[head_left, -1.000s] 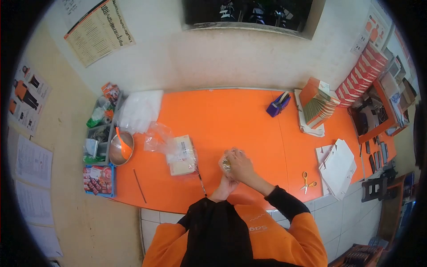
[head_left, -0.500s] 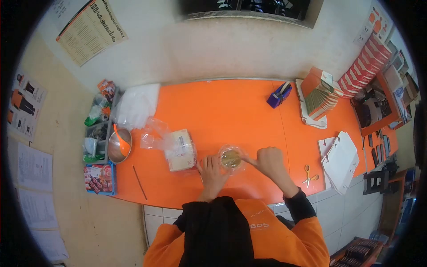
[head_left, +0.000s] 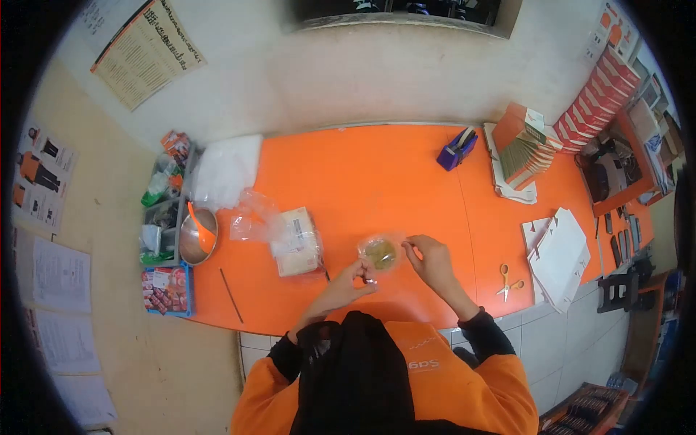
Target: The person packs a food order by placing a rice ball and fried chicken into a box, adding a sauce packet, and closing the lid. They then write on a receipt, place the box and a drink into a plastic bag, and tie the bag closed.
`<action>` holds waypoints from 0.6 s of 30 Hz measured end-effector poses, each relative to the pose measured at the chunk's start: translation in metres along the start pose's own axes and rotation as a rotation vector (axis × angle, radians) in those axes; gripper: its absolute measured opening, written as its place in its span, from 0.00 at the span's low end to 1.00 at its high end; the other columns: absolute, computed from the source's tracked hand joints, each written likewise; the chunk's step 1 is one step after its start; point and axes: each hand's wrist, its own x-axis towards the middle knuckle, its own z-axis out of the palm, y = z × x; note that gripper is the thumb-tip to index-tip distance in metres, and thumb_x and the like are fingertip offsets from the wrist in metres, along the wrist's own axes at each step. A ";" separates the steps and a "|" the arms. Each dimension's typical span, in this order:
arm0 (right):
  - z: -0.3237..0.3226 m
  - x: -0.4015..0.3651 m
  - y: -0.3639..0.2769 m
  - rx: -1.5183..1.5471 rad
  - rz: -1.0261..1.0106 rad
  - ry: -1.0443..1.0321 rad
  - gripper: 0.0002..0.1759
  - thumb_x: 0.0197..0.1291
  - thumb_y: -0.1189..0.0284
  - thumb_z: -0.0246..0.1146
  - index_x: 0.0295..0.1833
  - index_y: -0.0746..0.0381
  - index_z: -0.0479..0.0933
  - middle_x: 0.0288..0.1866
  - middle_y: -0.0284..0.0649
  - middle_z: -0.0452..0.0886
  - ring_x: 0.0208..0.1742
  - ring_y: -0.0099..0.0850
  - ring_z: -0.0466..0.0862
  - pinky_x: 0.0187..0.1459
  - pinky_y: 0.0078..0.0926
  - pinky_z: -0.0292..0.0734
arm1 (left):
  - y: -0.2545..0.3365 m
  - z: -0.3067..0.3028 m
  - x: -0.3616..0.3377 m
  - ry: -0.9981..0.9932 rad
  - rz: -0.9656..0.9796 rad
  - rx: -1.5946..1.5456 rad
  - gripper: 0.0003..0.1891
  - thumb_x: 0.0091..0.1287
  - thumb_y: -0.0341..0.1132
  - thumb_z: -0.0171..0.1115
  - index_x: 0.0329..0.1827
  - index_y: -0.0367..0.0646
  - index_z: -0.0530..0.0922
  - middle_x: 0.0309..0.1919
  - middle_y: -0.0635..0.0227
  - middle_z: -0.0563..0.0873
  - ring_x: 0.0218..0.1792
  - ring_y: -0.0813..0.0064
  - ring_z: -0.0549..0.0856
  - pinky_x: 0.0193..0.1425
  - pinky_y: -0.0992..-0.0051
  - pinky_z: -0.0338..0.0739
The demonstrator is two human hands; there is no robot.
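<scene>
In front of me is a small round item [head_left: 380, 254], yellow-green in the middle with clear plastic film spread around it. What it is exactly I cannot make out. My left hand [head_left: 349, 284] pinches the film at its near left side. On the right, my right hand [head_left: 431, 262] has thumb and finger closed at the film's edge. Left of these hands lies a pale, block-shaped pack [head_left: 297, 250] in clear plastic, its loose wrapping [head_left: 254, 216] trailing toward the back left.
Yellow-handled scissors [head_left: 507, 284] and white sheets [head_left: 558, 254] lie to the right. A purple tape dispenser [head_left: 457, 149] stands at the back, beside stacked boxes [head_left: 528, 148]. At left are a metal bowl [head_left: 197, 243] with an orange spoon, bins and a thin brown stick [head_left: 231, 296].
My left hand has turned from lying flat beside the round item to pinching its film. My right hand has shifted slightly, its thumb and finger now together at the film's edge.
</scene>
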 end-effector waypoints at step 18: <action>-0.006 -0.013 -0.006 0.936 0.437 -0.134 0.08 0.63 0.73 0.52 0.36 0.65 0.74 0.27 0.31 0.73 0.29 0.18 0.71 0.35 0.18 0.68 | 0.019 0.020 -0.013 0.663 0.304 0.379 0.06 0.45 0.26 0.70 0.25 0.40 0.81 0.45 0.62 0.77 0.47 0.69 0.76 0.53 0.69 0.67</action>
